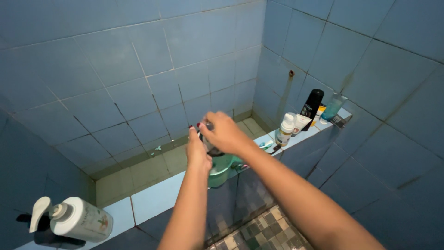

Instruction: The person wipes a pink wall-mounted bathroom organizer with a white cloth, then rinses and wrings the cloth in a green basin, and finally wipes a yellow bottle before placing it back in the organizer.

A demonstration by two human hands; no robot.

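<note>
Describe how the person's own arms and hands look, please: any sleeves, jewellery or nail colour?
Both forearms are bare, with no sleeves in view. The left hand shows red-painted fingernails. The right hand shows no ring or watch; no bracelet is visible on either wrist.

Open ledge at seven o'clock, crowded ledge at three

Bare pale-blue tiled ledge [152, 199] lies free between the white pump-dispenser bottle [78, 220] and green plastic dipper [221, 169]; black bottle [312, 107], white bottle [286, 129] and clear blue bottle [332, 109] block the right.

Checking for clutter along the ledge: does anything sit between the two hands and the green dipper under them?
Nothing visible does. The left hand and right hand clasp a small dark object directly over the green dipper; the bottles stand off to the right.
</note>
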